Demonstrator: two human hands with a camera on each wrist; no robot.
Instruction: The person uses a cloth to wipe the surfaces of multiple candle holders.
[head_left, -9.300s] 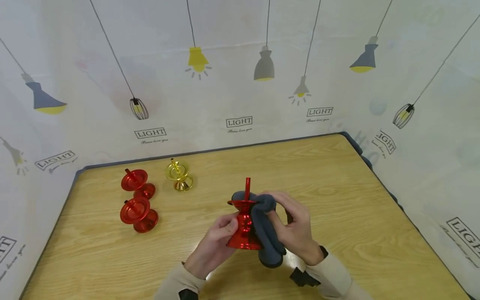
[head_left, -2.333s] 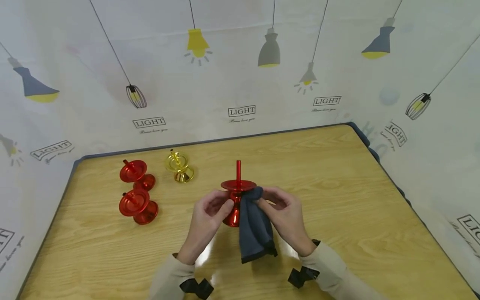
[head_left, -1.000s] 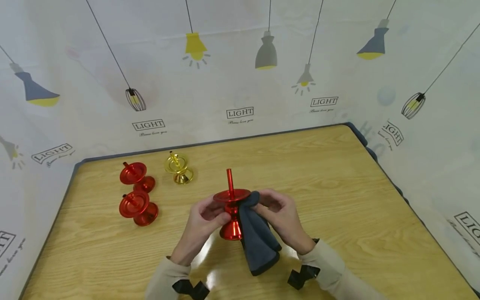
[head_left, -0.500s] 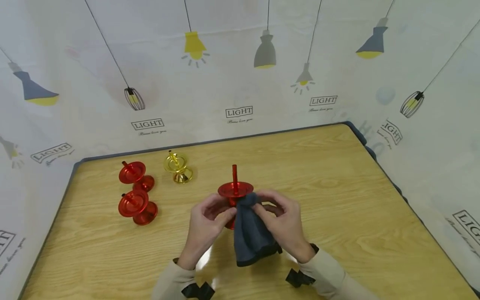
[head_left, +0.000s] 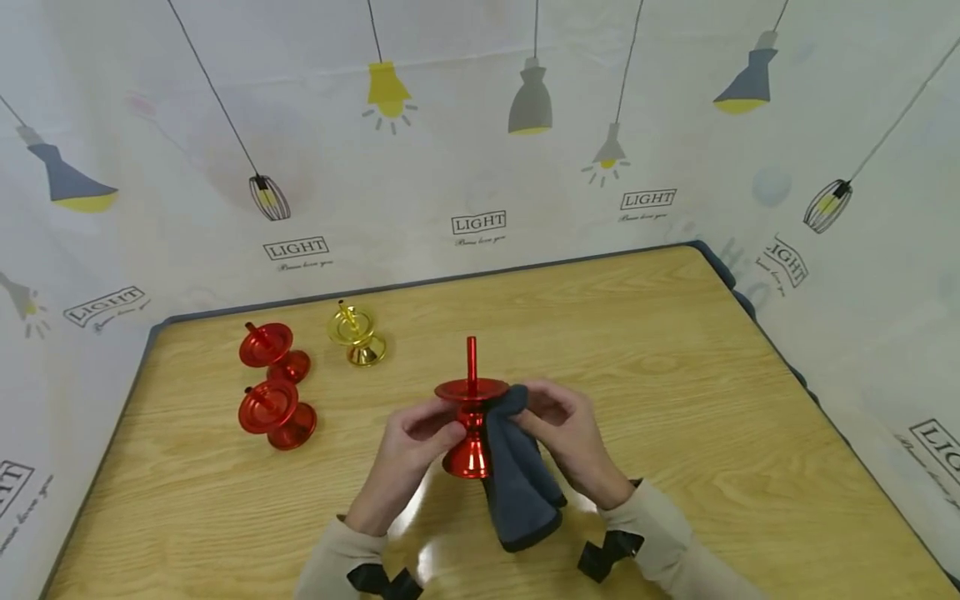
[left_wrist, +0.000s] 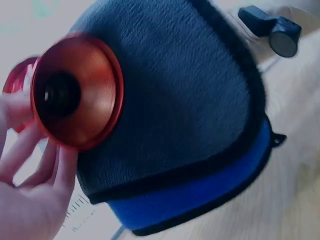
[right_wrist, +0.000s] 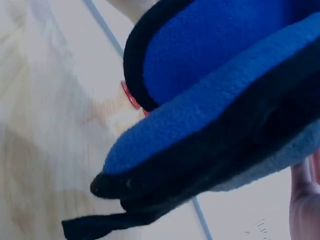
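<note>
In the head view, a shiny red candle holder point(head_left: 469, 450) is held upright above the table, with a wide dish and a thin stem on top. My left hand point(head_left: 408, 458) grips its waist from the left. From the right, my right hand point(head_left: 566, 433) pinches a dark grey-blue cloth point(head_left: 521, 492) against the holder below the dish; the rest hangs down. The left wrist view looks into the holder's hollow base point(left_wrist: 92, 95), cloth beside it. In the right wrist view, the folded cloth point(right_wrist: 200, 85) shows a bright blue side and black edging, hiding most of the work.
Two more red candle holders, one farther back point(head_left: 267, 346) and one nearer point(head_left: 268, 408), stand at the table's left. A gold candle holder point(head_left: 356, 333) stands right of them. The wooden table point(head_left: 675, 358) meets a lamp-print backdrop point(head_left: 420, 183) behind.
Over the last seconds the holder rises and dips slightly between my hands. The cloth, bunched around its side earlier, now hangs below my right fingers. The standing holders stay put.
</note>
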